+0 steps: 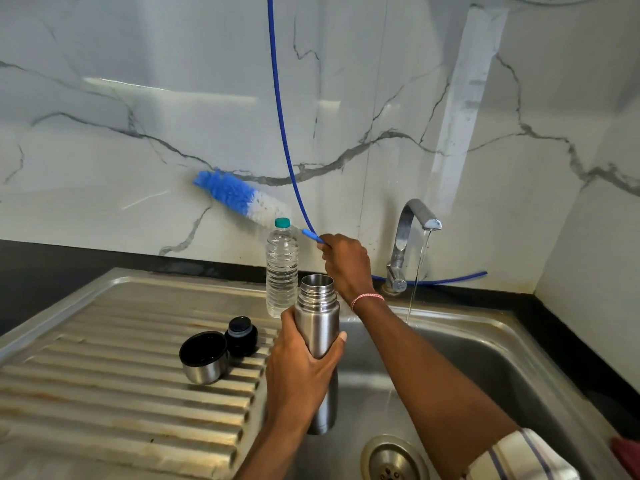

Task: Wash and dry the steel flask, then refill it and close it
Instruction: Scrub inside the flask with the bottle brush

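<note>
Early days, it seems: the uncapped flask is gripped by the left hand at centre frame over the sink. The brush handle is clasped in the right hand. Scrubbing, drying, refilling and closing are left.

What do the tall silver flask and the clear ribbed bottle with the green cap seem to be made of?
The tall silver flask: apparently brushed steel, with a dull grey sheen and soft reflections. The clear ribbed bottle: probably thin plastic, see-through with moulded ridges; its green cap looks plastic too.
</note>
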